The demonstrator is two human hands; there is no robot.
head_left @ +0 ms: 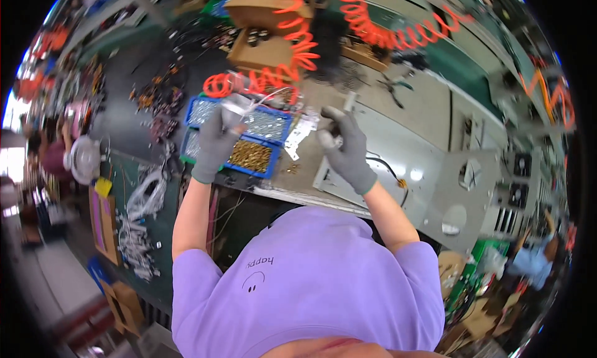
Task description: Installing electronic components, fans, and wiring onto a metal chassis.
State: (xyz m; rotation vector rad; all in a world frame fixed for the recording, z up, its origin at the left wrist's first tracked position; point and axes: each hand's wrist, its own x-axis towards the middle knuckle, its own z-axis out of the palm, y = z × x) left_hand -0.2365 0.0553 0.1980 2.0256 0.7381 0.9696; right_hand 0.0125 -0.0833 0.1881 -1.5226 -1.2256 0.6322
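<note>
My left hand [215, 145], in a grey glove, is over the blue parts trays [273, 166]. Its fingers are bent at a shiny silver object [236, 105], blurred beyond naming, and seem closed on it. Silvery small parts fill some compartments; brass-coloured ones [250, 155] fill another. My right hand [348, 150], gloved alike, is above the left edge of a grey metal panel [398, 148]. Its thumb and forefinger are bent but apart, with a dark patch between them that I cannot make out. White paper pieces [301, 134] lie between the hands.
Red coiled hoses [300, 47] hang over the bench. An open cardboard box [252, 53] stands behind the trays, and pliers [395, 89] lie at the back. Loose parts [158, 100] and bundled white cables [146, 199] are at left. Other people are at both sides.
</note>
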